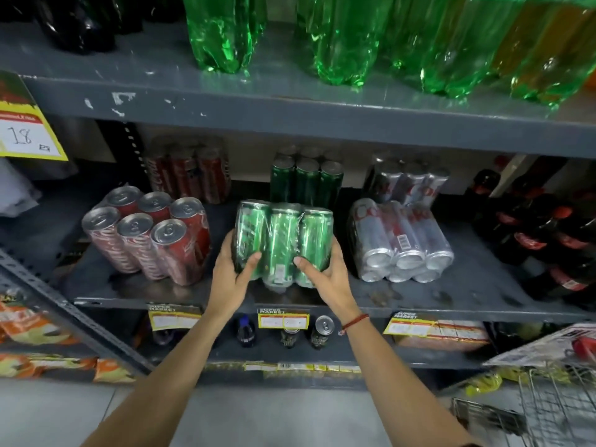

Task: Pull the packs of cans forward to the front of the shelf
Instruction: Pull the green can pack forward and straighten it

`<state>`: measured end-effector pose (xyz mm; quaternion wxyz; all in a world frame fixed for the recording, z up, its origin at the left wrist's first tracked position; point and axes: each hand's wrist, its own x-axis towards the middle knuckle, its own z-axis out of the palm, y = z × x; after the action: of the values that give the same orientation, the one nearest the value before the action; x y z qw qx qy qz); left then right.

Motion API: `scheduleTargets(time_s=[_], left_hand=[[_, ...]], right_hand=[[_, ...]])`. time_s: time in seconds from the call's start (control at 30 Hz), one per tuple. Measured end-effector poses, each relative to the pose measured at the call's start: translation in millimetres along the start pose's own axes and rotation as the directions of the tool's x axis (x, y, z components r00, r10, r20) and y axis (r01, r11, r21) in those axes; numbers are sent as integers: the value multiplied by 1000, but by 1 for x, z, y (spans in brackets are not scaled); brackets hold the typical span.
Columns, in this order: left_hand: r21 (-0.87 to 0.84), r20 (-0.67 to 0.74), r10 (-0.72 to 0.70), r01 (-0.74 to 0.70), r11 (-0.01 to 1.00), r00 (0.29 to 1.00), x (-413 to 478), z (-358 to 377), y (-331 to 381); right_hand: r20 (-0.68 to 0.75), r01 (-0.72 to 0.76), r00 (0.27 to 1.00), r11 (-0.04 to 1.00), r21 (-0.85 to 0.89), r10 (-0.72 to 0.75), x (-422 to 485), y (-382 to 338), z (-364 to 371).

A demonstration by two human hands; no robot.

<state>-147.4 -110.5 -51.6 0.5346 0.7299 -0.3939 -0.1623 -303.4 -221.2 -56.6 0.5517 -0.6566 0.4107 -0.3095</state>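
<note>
A shrink-wrapped pack of green cans [283,243] lies tipped on its side near the front of the grey middle shelf [419,304]. My left hand [230,275] grips its left side and my right hand [325,274] grips its right side, thumbs on top. A second green pack [306,182] stands upright behind it. A red pack [145,233] stands tilted at the front left, with another red pack [190,172] far back. A silver pack [400,240] lies on its side at the right, another silver pack [406,182] behind it.
Dark cola bottles [548,240] crowd the shelf's right end. Green bottles [348,37] stand on the shelf above. Yellow price tags [283,319] hang on the front edge, single cans [321,332] below. A wire basket [548,404] sits at the lower right.
</note>
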Motion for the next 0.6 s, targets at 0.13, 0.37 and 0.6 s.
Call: scheduleTargets(time_s=[0.13, 0.37, 0.6], left_hand=[[48, -16, -9, 10, 999, 1000, -20, 3, -11], [67, -123, -44, 53, 996, 991, -26, 13, -3], [-64, -218, -128, 117, 991, 968, -96, 78, 38]], right_hand=[[34, 66, 997, 994, -91, -63, -6, 3, -5], [-38, 128, 990, 977, -170, -136, -4, 1, -17], [-196, 204, 965, 971, 128, -177, 20, -57, -36]])
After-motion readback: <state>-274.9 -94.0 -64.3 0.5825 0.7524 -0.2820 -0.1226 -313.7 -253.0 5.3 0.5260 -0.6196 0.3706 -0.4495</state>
